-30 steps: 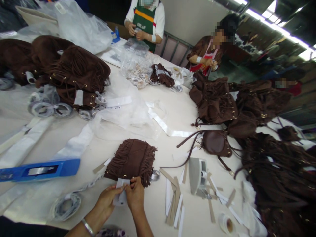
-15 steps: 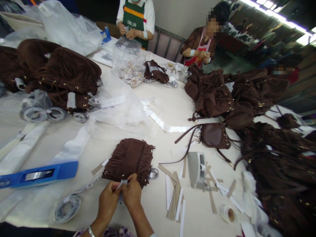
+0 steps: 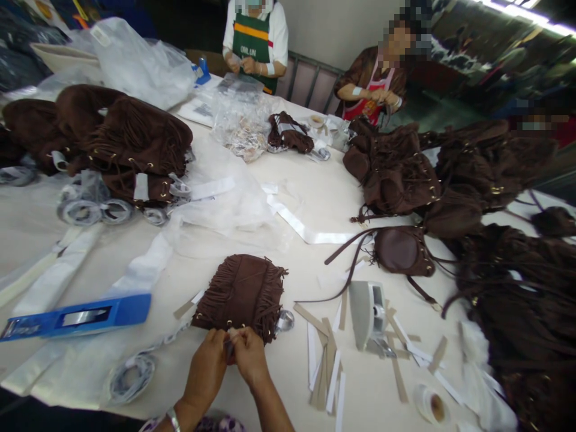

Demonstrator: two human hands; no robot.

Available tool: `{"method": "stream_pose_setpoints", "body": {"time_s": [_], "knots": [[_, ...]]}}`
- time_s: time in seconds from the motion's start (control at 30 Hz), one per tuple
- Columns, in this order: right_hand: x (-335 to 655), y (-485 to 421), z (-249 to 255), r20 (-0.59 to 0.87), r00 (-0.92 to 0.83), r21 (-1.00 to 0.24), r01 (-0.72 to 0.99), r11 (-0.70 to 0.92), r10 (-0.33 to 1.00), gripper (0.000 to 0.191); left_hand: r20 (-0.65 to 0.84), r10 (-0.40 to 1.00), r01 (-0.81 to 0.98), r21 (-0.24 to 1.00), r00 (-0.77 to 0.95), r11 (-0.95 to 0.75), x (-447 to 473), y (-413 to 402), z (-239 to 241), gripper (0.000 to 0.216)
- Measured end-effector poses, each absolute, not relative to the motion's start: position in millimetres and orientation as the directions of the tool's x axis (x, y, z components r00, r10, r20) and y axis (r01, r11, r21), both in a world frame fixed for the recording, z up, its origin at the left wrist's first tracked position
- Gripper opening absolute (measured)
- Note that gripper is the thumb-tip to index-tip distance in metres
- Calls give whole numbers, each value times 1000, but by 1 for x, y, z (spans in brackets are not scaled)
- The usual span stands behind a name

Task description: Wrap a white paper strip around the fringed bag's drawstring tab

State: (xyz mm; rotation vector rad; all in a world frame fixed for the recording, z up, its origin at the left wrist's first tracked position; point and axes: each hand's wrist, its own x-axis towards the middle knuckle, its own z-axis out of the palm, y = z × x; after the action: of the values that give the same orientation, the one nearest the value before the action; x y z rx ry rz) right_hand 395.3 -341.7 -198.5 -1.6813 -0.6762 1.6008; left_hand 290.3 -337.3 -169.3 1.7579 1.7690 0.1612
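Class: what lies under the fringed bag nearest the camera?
The white table shows around the fringed bag. A ring pokes out beside it. Anything beneath is covered.

Both forearms bare, no sleeves showing below the elbow, no gloves on either hand. Left hand (image 3: 207,369) has a thin silver-coloured metal bangle (image 3: 173,418) at the wrist; right hand (image 3: 249,359) shows no ring, watch or band. At bottom edge of view, betw. the arms, a bit of purple/white patterned fabric (image 3: 216,425), prob. the person's clothing, too cropped to tell more.
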Motion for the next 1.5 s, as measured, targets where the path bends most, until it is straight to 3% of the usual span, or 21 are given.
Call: {"method": "stream_pose_setpoints", "body": {"time_s": [0.1, 0.2, 0.37, 0.53, 0.63, 0.73, 0.87, 1.1, 1.2, 1.3, 1.4, 1.5], "knots": [[397, -340, -193, -601, 98, -799, -108, -592, 793, 25, -326, 935, 871, 490, 140, 41, 293, -341, -164, 29], [398, -340, -194, -596, 89, -801, -133, -583, 798, 20, -305, 937, 797, 602, 173, 49, 291, -349, -164, 30], [402, -341, -198, -500, 116, -858, 64, -509, 858, 16, -252, 959, 668, 737, 130, 103, 287, -361, -172, 31], [402, -343, -203, -503, 134, -848, 117, -517, 854, 19, -262, 959, 674, 728, 107, 124, 289, -360, -169, 29], [397, -345, -207, -528, 124, -833, 115, -541, 840, 23, -272, 960, 704, 694, 64, 150, 290, -359, -165, 42], [393, -345, -205, -536, 121, -826, 131, -549, 836, 17, -324, 944, 722, 666, 55, 186, 288, -358, -167, 57], [395, -343, -194, -469, 110, -846, 229, -482, 876, 7, -334, 938, 746, 647, 92, 158, 285, -358, -172, 58], [402, -341, -191, -455, 12, -842, 320, -434, 891, 5, -337, 938, 672, 714, 85, 195, 283, -357, -171, 58], [400, -343, -192, -445, 38, -840, 329, -432, 895, 5, -374, 928, 544, 777, -8, 318, 279, -355, -173, 63], [398, -344, -190, -455, 51, -840, 309, -447, 889, 6, -552, 828, 335, 766, -95, 549, 274, -348, -173, 69], [397, -345, -186, -440, 43, -831, 358, -425, 897, 7, -807, 587, 162, 589, 60, 792, 272, -338, -168, 55], [398, -345, -183, -426, 19, -811, 436, -391, 905, 10, -878, 436, 95, 460, 197, 883, 273, -330, -162, 49]]}}
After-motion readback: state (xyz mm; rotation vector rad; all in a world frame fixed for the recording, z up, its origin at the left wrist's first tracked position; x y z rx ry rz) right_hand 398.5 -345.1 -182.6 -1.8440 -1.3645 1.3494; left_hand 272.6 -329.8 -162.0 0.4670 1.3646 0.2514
